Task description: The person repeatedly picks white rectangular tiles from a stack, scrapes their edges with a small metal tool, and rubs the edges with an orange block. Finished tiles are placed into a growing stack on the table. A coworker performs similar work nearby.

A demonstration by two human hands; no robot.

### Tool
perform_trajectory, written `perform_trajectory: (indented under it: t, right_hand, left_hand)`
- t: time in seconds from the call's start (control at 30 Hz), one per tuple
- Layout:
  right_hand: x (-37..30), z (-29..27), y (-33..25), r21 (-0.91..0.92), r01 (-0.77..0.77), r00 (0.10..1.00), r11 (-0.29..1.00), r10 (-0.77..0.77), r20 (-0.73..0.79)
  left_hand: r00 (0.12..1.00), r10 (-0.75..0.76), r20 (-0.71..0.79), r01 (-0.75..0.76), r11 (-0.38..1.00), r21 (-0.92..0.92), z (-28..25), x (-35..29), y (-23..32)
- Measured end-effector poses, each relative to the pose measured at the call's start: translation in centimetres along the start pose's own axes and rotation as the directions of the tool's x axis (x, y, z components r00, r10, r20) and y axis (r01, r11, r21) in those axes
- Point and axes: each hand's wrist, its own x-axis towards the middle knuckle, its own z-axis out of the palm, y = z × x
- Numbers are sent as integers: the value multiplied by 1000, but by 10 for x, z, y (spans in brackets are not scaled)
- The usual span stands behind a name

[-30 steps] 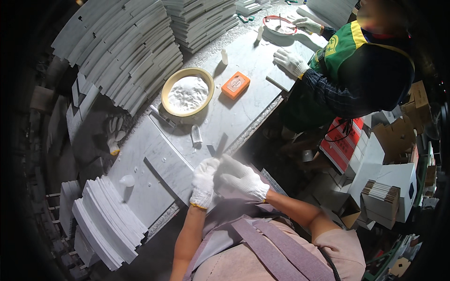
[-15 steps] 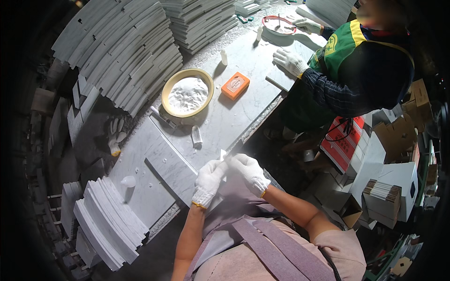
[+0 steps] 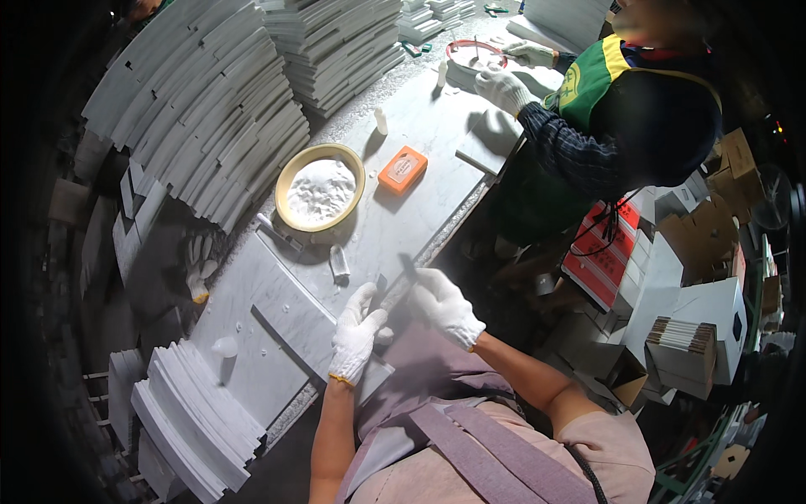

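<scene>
My left hand [image 3: 357,336], in a white knit glove, closes around a pale marble strip [image 3: 374,382]. The strip's lower end shows below the palm, and the glove covers its middle. Just right of it, my gloved right hand [image 3: 445,307] pinches a thin grey blade-like piece [image 3: 408,267], blurred and pointing up and away. The two hands are apart, over the table's near edge and my mauve apron [image 3: 420,361]. Beyond them on the marble tabletop [image 3: 395,223] lie a small white roll [image 3: 339,264] and a yellow-rimmed bowl [image 3: 280,189] of white powder.
An orange box [image 3: 403,170] and a white bottle [image 3: 381,121] stand past the bowl. Tall stacks of marble strips [image 3: 197,101] line the far left; curved strips [image 3: 197,412] sit near left. A co-worker's gloved hand [image 3: 504,88] is at a red-rimmed bowl [image 3: 451,57]. Cartons [image 3: 697,244] crowd the right.
My hands have drawn apart; the right now raises the grey piece into sight. The co-worker's nearer hand has lifted from the tabletop toward the red-rimmed bowl. The whole view has shifted slightly.
</scene>
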Motion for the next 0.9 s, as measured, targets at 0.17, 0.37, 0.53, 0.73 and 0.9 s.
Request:
perform_trajectory:
  t: [0.17,0.37,0.53,0.73,0.9]
  right_hand:
    - [16,6,27,-443,340,940,830,-295,169]
    - [23,4,39,-526,349,937,775,-291,194]
    - [24,7,37,-526,289,957,800,-230,176]
    - [18,20,26,-304,251,967,919,-226,114]
    - [18,17,9,-438,115,989,892,-63,132]
  left_hand:
    - [999,-32,23,31,998,49,-3,4,7]
    - [1000,-2,-2,2,998,-55,-6,8,0]
    - [997,10,-82,-13,1000,-26,-14,-2,-6]
    - [992,-2,-128,8,999,42,-17,-9,-9]
    - [979,44,-197,-30,997,74,-11,-6,-13]
